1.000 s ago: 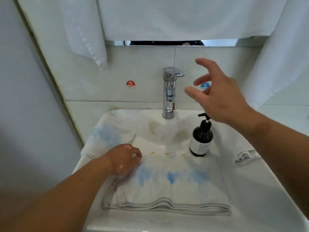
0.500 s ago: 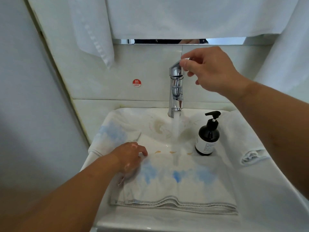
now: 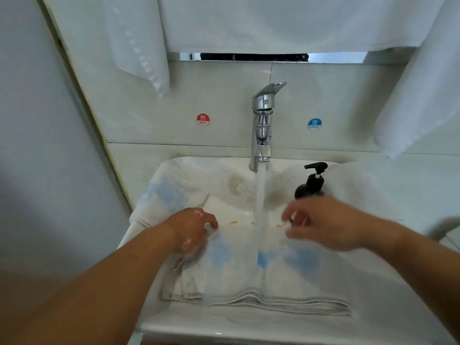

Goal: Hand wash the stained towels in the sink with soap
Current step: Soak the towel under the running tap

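A folded white towel (image 3: 261, 277) with blue and orange stains lies in the white sink (image 3: 224, 329). Another stained towel (image 3: 174, 190) drapes over the sink's back left. The chrome faucet (image 3: 262, 125) has its lever raised, and water (image 3: 260, 207) streams onto the folded towel. My left hand (image 3: 191, 232) rests on the towel's left part with fingers curled at its edge. My right hand (image 3: 323, 225), blurred, hovers just above the towel right of the stream, fingers loosely spread. Partly hidden behind that hand stands a black soap pump bottle (image 3: 312, 181).
White towels (image 3: 273, 21) hang above, covering most of a mirror. Red hot (image 3: 203, 119) and blue cold (image 3: 314, 124) stickers sit on the tiled wall either side of the faucet. A wall closes in on the left. A rolled white towel (image 3: 361, 185) lies at the sink's right.
My right hand reached up, lifted the faucet lever, then dropped down to just above the towel. Water now runs in a full stream. My left hand has stayed on the towel.
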{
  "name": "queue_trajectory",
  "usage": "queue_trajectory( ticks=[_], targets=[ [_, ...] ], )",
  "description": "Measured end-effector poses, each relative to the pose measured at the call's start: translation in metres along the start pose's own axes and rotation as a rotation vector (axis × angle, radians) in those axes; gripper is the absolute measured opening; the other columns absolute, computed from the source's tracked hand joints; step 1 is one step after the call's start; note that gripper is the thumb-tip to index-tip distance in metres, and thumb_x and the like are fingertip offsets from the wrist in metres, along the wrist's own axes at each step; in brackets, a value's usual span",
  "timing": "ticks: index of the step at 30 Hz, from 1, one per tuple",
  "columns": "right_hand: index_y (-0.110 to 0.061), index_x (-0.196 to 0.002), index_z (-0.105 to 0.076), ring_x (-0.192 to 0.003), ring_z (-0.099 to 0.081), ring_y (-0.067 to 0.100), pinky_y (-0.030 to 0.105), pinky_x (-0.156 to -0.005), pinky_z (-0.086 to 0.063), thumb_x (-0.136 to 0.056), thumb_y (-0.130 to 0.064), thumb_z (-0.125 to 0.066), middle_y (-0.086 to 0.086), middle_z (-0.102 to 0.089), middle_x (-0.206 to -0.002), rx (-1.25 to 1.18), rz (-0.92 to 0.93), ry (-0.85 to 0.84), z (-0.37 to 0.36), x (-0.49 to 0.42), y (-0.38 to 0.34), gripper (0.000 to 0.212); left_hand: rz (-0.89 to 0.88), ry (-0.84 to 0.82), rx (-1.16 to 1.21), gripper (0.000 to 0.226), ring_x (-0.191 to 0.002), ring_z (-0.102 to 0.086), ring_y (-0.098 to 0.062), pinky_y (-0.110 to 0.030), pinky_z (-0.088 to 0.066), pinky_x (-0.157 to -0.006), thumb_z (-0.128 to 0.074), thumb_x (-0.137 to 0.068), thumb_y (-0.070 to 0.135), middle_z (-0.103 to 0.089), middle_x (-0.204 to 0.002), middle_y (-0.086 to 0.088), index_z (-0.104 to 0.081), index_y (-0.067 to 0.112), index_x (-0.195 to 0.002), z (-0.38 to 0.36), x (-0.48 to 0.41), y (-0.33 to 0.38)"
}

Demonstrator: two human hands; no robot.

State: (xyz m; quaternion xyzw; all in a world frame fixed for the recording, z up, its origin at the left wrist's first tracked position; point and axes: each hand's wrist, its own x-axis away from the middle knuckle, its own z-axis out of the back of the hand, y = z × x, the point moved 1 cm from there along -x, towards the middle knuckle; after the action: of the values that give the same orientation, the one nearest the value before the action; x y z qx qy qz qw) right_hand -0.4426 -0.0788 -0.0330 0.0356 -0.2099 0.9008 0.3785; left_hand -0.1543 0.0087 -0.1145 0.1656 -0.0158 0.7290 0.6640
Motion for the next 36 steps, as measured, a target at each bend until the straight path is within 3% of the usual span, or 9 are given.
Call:
queue_trajectory(
  ticks=[2,7,12,15,20,26,30,33,36],
  targets=[
    [-0.036,-0.117,-0.06,-0.09,-0.06,0.002,0.02,-0.082,-0.048,-0.09,-0.047,-0.068,-0.018,-0.062,-0.102,0.165,-0.087,-0.105,-0.027,0.002,0.027,0.03,0.0,0.005,-0.006,0.041,-0.122,-0.052,-0.023,-0.031,-0.041,-0.103,-0.048,-0.099,0.015,-0.053,-0.128,-0.006,-0.058,0.031,-0.135,0.0,0.0,0.0],
    [-0.043,-0.113,-0.054,-0.091,-0.061,0.004,0.027,-0.085,-0.052,-0.083,-0.042,-0.073,-0.018,-0.062,-0.099,0.109,-0.196,-0.047,-0.041,-0.003,0.051,0.035,-0.011,0.007,-0.036,0.039,-0.12,-0.054,-0.023,-0.028,-0.041,-0.101,-0.048,-0.1,0.018,-0.054,-0.126,-0.007,-0.057,0.032,-0.136,0.001,0.002,0.001],
    [-0.029,-0.121,-0.051,-0.102,-0.058,0.017,0.032,-0.085,-0.049,-0.08,-0.039,-0.072,-0.005,-0.055,-0.116,0.256,-0.222,-0.007,-0.05,-0.008,0.051,0.047,-0.011,0.022,-0.059,0.038,-0.116,-0.056,-0.023,-0.028,-0.042,-0.097,-0.049,-0.1,0.017,-0.057,-0.124,-0.007,-0.058,0.031,-0.135,0.004,0.003,0.005],
    [-0.023,-0.12,-0.049,-0.105,-0.057,0.024,0.03,-0.077,-0.042,-0.08,-0.045,-0.069,0.001,-0.048,-0.112,0.311,-0.282,0.016,-0.052,-0.009,0.051,0.05,-0.011,0.028,-0.071,0.038,-0.116,-0.057,-0.022,-0.026,-0.041,-0.094,-0.051,-0.1,0.017,-0.061,-0.126,-0.006,-0.059,0.03,-0.134,0.006,0.005,0.006],
    [-0.018,-0.117,-0.053,-0.102,-0.062,0.023,0.028,-0.076,-0.045,-0.085,-0.045,-0.066,0.004,-0.064,-0.117,0.307,-0.319,0.01,-0.05,-0.006,0.052,0.044,-0.005,0.045,-0.084,0.032,-0.11,-0.061,-0.023,-0.029,-0.045,-0.094,-0.053,-0.1,0.025,-0.064,-0.129,-0.006,-0.057,0.032,-0.132,0.007,0.009,0.006],
    [-0.02,-0.094,-0.061,-0.081,-0.058,0.016,0.027,-0.064,-0.045,-0.08,-0.042,-0.071,-0.005,-0.061,-0.088,0.307,-0.273,-0.043,-0.047,-0.003,0.045,0.028,0.068,0.049,-0.1,0.038,-0.115,-0.058,-0.021,-0.025,-0.043,-0.091,-0.054,-0.098,0.027,-0.068,-0.121,-0.002,-0.052,0.025,-0.135,0.01,0.01,0.008],
    [-0.024,-0.09,-0.068,-0.079,-0.063,0.012,0.03,-0.07,-0.051,-0.08,-0.034,-0.073,-0.006,-0.067,-0.087,-0.016,-0.214,-0.03,-0.029,0.009,0.041,0.014,0.104,0.079,-0.036,0.032,-0.111,-0.058,-0.017,-0.023,-0.041,-0.085,-0.055,-0.097,0.027,-0.068,-0.116,-0.001,-0.06,0.024,-0.128,0.014,0.012,0.005],
    [-0.016,-0.101,-0.071,-0.081,-0.068,0.031,0.036,-0.069,-0.049,-0.083,-0.022,-0.073,0.013,-0.071,-0.094,-0.565,-0.165,-0.001,-0.016,0.021,0.038,0.019,0.115,0.094,0.043,0.031,-0.115,-0.058,-0.018,-0.024,-0.043,-0.092,-0.056,-0.098,0.027,-0.063,-0.125,-0.001,-0.061,0.024,-0.128,0.016,0.013,0.004],
    [-0.012,-0.1,-0.074,-0.092,-0.072,0.04,0.047,-0.078,-0.052,-0.087,-0.013,-0.066,0.019,-0.075,-0.097,-0.847,-0.142,0.17,-0.007,0.023,0.032,0.015,0.114,0.092,0.174,0.032,-0.106,-0.055,-0.016,-0.022,-0.04,-0.089,-0.059,-0.098,0.027,-0.059,-0.126,-0.003,-0.061,0.024,-0.13,0.017,0.014,0.006]
  ],
)
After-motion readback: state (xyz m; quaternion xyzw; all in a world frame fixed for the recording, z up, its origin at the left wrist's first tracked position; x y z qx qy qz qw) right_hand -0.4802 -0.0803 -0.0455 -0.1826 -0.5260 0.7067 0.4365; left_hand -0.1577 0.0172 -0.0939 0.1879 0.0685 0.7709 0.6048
